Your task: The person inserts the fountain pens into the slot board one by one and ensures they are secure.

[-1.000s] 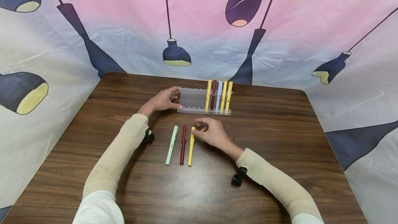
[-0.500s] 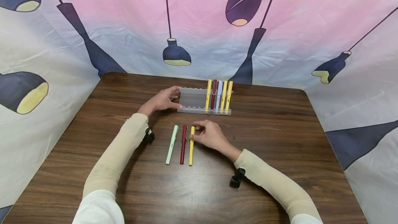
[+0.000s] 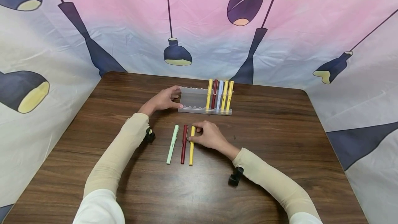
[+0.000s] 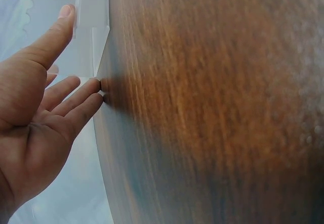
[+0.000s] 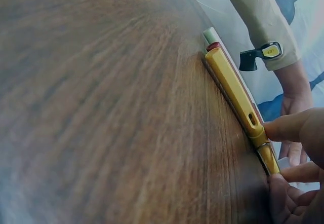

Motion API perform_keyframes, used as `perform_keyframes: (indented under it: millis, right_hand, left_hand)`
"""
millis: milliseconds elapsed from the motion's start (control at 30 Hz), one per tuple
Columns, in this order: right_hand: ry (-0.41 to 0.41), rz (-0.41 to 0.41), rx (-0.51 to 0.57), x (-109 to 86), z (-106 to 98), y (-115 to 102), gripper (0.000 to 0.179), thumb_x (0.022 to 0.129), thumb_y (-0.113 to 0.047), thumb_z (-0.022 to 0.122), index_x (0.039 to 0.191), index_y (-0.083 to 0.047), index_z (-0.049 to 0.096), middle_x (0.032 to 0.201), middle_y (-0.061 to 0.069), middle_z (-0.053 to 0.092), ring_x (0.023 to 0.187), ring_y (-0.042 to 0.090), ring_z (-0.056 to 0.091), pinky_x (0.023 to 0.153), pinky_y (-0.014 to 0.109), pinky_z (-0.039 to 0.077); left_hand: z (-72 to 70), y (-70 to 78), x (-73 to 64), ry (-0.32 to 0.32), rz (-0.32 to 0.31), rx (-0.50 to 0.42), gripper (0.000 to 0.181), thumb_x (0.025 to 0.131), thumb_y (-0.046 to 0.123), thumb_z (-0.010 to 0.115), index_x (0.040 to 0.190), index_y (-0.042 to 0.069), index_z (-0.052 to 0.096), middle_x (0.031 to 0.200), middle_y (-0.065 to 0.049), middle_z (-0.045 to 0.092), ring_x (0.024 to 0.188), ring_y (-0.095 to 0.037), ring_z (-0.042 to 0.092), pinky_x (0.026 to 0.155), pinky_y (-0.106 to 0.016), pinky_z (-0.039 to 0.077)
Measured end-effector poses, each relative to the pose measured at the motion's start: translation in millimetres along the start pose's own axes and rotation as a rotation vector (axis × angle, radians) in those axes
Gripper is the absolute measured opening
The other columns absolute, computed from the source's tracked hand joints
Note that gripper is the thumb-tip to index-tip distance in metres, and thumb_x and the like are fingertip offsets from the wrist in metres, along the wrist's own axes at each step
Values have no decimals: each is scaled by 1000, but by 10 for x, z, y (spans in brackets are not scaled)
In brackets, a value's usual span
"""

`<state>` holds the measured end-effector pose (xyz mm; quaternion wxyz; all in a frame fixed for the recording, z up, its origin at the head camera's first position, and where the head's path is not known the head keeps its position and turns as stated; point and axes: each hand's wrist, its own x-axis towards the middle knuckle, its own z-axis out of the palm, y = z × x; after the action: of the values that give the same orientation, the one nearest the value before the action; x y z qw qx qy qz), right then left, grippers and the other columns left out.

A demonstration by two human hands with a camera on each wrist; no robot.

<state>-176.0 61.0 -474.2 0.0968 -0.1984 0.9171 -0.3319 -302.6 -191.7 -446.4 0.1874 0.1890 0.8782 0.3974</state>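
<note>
One yellow pen (image 3: 191,153), cap end pinched by nearer right hand (image 3: 211,136); long axis runs toward clear rack (image 3: 193,98); left hand (image 3: 163,100) holds rack's end.

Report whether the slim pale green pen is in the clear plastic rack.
Out: the green pen lies on the brown wooden table, apart from the rack.
</note>
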Motion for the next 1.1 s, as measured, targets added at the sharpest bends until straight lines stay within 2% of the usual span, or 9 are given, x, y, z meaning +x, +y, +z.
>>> perform_keyframes:
  millis: [167,433,600,867,1100]
  right_hand:
    - [-6,12,-3,-5,5,-13,61,84,-41,85,132,-7,69,93,-3,63,76,12,52,67,28,47]
    - [2,-2,-15,-31,2,-25,58,84,-41,85,129,-8,70,105,1,66,91,14,58,79,34,51]
    - [14,2,9,-39,0,-16,56,82,-39,87,126,-8,71,106,2,66,91,14,59,79,33,52]
    - [25,39,104,-57,-19,-6,54,80,-35,89,123,-8,71,105,1,64,78,9,60,70,26,53]
    - [32,77,214,-44,-36,1,53,80,-28,90,124,-7,70,110,4,63,79,9,65,71,24,58]
  left_hand:
    - [5,0,-2,9,3,3,94,90,28,81,161,7,24,165,-17,30,146,-36,41,117,-54,37]
    - [7,-1,5,9,1,1,93,90,27,81,161,7,24,165,-18,31,146,-37,41,117,-54,38]
    - [-1,0,6,1,7,-4,93,91,27,81,161,7,24,165,-19,30,146,-38,40,118,-54,37]
    - [3,-10,12,1,3,-1,93,91,28,80,161,6,23,165,-18,30,147,-37,40,117,-54,38]
    - [2,4,-1,5,2,-3,94,91,27,81,161,7,24,165,-17,30,147,-36,40,117,-54,39]
